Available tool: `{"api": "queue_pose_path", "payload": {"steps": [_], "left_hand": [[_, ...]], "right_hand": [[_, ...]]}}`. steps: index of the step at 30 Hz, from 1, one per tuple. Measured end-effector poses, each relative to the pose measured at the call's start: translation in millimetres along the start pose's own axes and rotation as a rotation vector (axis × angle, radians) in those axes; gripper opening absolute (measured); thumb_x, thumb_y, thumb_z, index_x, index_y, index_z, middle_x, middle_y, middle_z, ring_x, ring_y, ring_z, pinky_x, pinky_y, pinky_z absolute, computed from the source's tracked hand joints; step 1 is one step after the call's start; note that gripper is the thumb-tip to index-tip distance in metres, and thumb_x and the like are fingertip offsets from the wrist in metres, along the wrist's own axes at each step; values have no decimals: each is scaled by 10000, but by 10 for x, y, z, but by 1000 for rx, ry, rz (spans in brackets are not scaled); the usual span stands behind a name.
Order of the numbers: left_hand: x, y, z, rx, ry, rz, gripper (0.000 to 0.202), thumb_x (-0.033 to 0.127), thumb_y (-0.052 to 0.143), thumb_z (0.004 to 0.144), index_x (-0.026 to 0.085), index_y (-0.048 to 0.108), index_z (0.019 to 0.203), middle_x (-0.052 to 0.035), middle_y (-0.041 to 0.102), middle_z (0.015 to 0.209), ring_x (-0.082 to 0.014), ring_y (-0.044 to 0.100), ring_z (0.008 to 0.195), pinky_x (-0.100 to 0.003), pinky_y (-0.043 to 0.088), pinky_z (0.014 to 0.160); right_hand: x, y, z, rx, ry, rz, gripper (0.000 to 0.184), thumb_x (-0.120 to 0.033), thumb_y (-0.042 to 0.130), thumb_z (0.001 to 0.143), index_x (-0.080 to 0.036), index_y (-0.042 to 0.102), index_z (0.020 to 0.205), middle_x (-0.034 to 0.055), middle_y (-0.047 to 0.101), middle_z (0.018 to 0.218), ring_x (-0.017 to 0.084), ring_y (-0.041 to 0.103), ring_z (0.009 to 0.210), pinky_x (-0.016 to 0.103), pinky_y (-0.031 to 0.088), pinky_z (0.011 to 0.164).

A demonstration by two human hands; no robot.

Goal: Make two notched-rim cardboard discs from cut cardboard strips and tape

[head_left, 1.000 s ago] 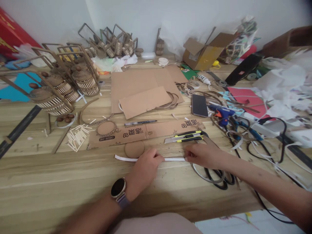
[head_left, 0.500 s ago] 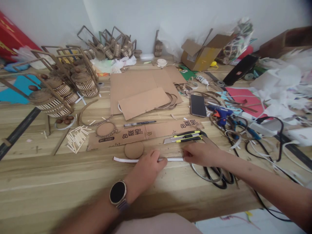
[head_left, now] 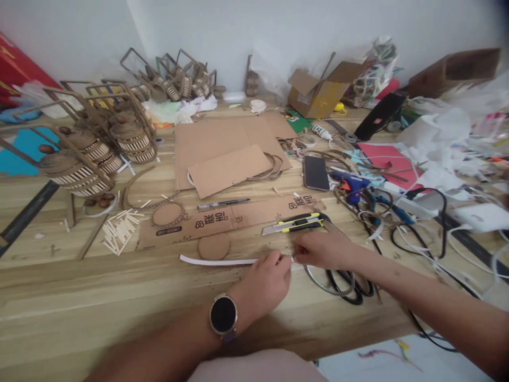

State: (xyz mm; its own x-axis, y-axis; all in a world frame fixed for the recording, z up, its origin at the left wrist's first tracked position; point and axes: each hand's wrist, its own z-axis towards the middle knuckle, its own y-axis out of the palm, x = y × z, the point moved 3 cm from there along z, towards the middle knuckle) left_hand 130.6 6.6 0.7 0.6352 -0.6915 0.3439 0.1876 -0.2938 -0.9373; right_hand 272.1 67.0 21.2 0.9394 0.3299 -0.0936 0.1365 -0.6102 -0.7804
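A narrow strip, white on its upper face (head_left: 218,262), lies along the table in front of me, its left end curving up slightly. My left hand (head_left: 270,278), with a watch on the wrist, is closed on the strip near its right part. Just beside it my right hand (head_left: 318,249) is closed, fingertips pinching the strip where a little white shows between the hands. Behind the strip lies a cardboard disc (head_left: 214,246). A yellow-and-black utility knife (head_left: 294,224) rests just beyond my right hand. Coiled strips (head_left: 334,284) loop below my right wrist.
Printed cardboard (head_left: 234,218) bears a pen (head_left: 223,203). Small wooden sticks (head_left: 120,231) are piled left, near several lidded lantern-like baskets (head_left: 75,170). To the right are a phone (head_left: 316,172), a blue glue gun (head_left: 352,185) and tangled cables (head_left: 433,244).
My left hand has slid right along the strip, close to my right hand, leaving more of the strip's left part uncovered. The right hand keeps its pinch. The view has shifted slightly.
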Motion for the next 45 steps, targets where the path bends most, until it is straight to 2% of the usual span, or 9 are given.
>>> {"api": "queue_pose_path", "payload": {"steps": [8,13,15,19,22,28,35,39,45], "left_hand": [[-113,-59,-243,5,7,95,233,109,370,1007,123,594,1069,-104,615,1013,-225,557,922,-337,503,780],[-115,-57,-210,-3,42,155,199,71,430,969,112,618,1019,-105,627,991,-241,565,912,-352,510,736],[-134,-68,-150,38,44,153,177,65,458,953,122,626,969,-102,631,963,-253,565,908,-361,504,714],[-223,-150,-27,187,-101,21,132,162,516,962,143,640,921,-99,633,963,-264,552,946,-393,497,791],[-262,-194,15,211,-141,-170,138,262,580,946,159,667,915,-84,659,984,-261,550,977,-398,477,867],[-303,-181,33,227,-167,-431,155,140,563,890,182,672,789,-34,701,827,-206,592,841,-324,459,818],[-331,-237,22,269,-223,-481,160,119,556,790,196,639,678,-10,689,733,-187,577,751,-307,444,760],[-320,-284,-23,332,-285,-540,136,102,595,753,191,654,670,-12,684,722,-197,572,807,-304,440,748],[-454,-418,-91,455,-454,-645,148,87,611,739,197,672,660,-15,677,732,-212,583,889,-314,450,787]], "right_hand": [[-15,-9,27,3,7,-1,214,-283,551,836,-179,712,740,121,743,816,263,680,784,279,363,567],[-33,-34,-7,17,-25,20,183,-200,538,816,-185,685,707,87,732,768,220,669,742,263,372,583],[-55,-58,-47,31,-53,43,176,-177,529,817,-194,673,716,62,731,761,198,659,733,253,378,598],[-118,-111,-140,82,-75,96,158,-185,513,843,-201,661,792,47,737,805,185,652,738,246,384,611],[-161,-128,-188,129,-71,122,143,-195,510,855,-200,652,837,59,738,838,194,656,760,252,386,625],[-258,-101,-226,192,-68,134,125,-244,511,861,-213,632,848,64,732,861,219,661,774,271,365,618],[-390,-113,-308,251,-29,100,116,-224,487,857,-214,591,806,59,713,825,213,651,723,275,304,571],[-417,-14,-354,397,-50,152,131,-245,452,879,-214,563,817,59,705,785,210,653,675,283,345,572],[-463,200,-467,799,-78,349,157,-291,439,905,-234,517,781,30,682,711,178,641,567,275,429,522]]}}
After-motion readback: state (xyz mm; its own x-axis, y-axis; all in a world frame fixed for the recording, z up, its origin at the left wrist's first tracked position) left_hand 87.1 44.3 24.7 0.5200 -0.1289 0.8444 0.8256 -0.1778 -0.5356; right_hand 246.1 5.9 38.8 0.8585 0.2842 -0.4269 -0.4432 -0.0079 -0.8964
